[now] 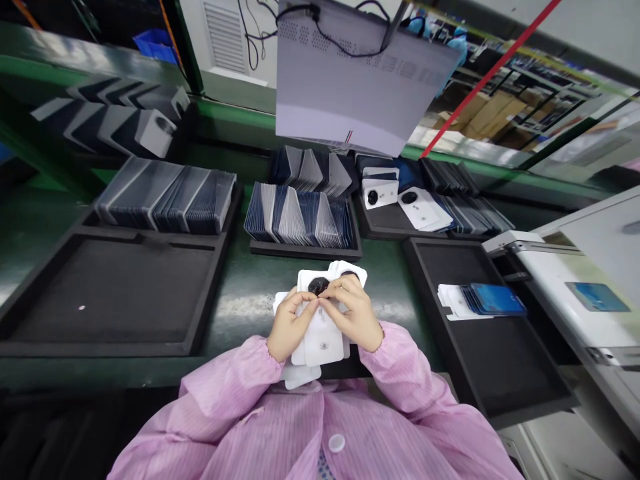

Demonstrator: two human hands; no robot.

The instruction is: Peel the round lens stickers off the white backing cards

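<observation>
Low in the centre of the frame: a small stack of white phone back covers (320,333), round black camera cutout at the top end, held just above the near edge of the green bench top (240,293). Left hand (293,323) curled along the stack's left side, thumb and forefinger pinched narrow at the top cover near the cutout. Right hand (353,310) closed over the upper right corner, fingertips meeting the left hand's at the same spot. Pink striped sleeves (400,373) filling the bottom of the frame.

Outward, on the glossy green surface: a large black foam tray (30,313) at left, bare but for a tiny white speck. Right of the hands, another black tray (500,373) with a short fanned row of covers, white ones then blue (493,299). Behind, centre, a tray of upright covers (300,220) in alternating dark blue and grey; further left, a longer row of dark covers (165,197). Upper centre right, white covers lying flat (400,197), camera holes showing. Overhead, a tilted white panel (350,80) with black cables. Far right, a white machine housing (575,293); beyond it, blurred shelving and cardboard boxes.
</observation>
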